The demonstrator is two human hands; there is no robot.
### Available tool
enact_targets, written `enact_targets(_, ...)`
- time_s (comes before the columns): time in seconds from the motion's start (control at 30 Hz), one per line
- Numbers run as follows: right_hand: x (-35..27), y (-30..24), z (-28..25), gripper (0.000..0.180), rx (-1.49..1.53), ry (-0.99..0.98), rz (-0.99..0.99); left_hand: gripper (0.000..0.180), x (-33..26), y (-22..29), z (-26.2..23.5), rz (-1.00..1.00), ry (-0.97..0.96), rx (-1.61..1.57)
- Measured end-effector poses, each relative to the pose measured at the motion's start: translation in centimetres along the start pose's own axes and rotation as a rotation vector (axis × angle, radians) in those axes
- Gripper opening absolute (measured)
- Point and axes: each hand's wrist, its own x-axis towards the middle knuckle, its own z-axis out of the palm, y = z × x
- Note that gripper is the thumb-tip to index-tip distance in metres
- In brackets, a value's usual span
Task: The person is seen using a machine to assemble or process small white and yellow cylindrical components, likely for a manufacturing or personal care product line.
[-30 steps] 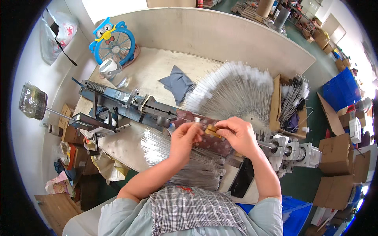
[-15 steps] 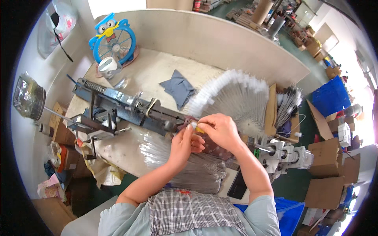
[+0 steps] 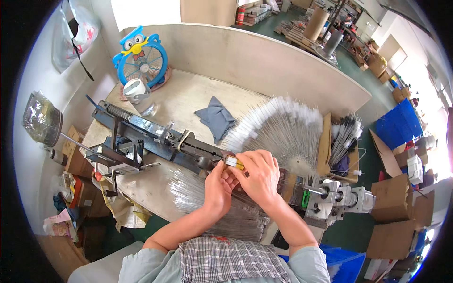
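My right hand [image 3: 258, 175] pinches a small yellow tool with a pale, shiny end [image 3: 233, 162], its exact kind unclear. Beside it my left hand [image 3: 219, 192] is closed, thumb up and fingers curled; what it holds, if anything, is hidden. Both hands meet at the near right end of a long dark metal bench device [image 3: 186, 144] fitted with a spring and rails. Below my wrists lies a thick bundle of thin metal wires [image 3: 240, 218]. Past my right hand, more thin wires with white tips [image 3: 283, 134] fan out across the table.
A blue cartoon fan [image 3: 143, 66] and a white roll [image 3: 135, 89] stand at the back left. A grey cloth [image 3: 216, 118] lies mid-table. On the right are a cardboard box of wires [image 3: 326, 144] and a motorised metal unit [image 3: 339, 195]. A crank frame [image 3: 115, 158] sits at left.
My right hand has turned and lowered slightly, so the yellow tool's pale end now shows. My left fingers have curled in more. The whole view has shifted slightly with my head.
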Motion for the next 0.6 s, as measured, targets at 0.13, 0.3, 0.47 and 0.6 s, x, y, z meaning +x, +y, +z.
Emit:
enact_targets(0.13,-0.3,0.9,-0.2,0.023,0.044,0.044,-0.096,0.017,0.3,-0.9,-0.1,0.067,0.047,0.007)
enact_targets(0.3,-0.5,1.5,-0.6,0.021,0.065,0.031,-0.114,0.007,0.3,-0.9,-0.3,0.124,0.039,-0.02)
enact_targets(0.47,-0.8,2.2,-1.3,0.023,0.064,-0.046,-0.113,0.003,0.1,-0.9,0.8,0.109,0.083,-0.001)
enact_targets(0.6,0.2,0.9,-0.7,0.02,0.091,-0.052,-0.113,0.006,0.5,-0.8,-0.2,0.106,0.078,-0.072)
